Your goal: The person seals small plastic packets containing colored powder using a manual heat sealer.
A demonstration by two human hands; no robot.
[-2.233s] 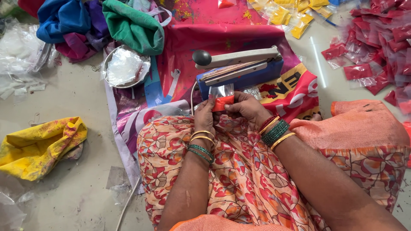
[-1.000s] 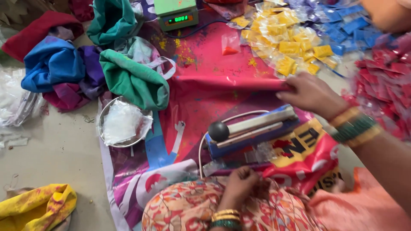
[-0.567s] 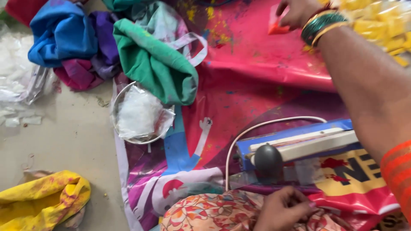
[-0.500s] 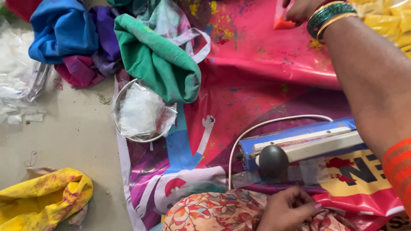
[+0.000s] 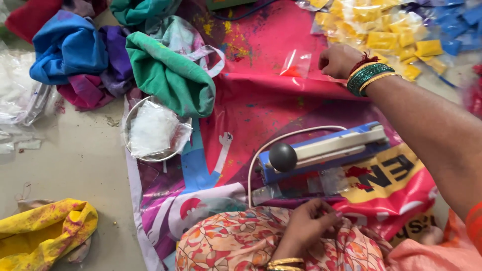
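The right hand point(image 5: 339, 60), fingers curled, touches a small pouch point(image 5: 296, 64) at its 9 o'clock; the left hand point(image 5: 311, 226), loosely curled on the lap, holds nothing and lies well apart.

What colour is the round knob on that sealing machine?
Dark grey knob, seen in the head view.

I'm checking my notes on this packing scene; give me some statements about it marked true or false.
1. The right hand reaches to a small clear pouch holding red powder. True.
2. The left hand presses the black knob of the blue sealer. False: it rests on the floral cloth at the lap, below the sealer.
3. The round metal bowl holds clear plastic. True.
4. The green cloth lies on the yellow packets. False: they are apart.
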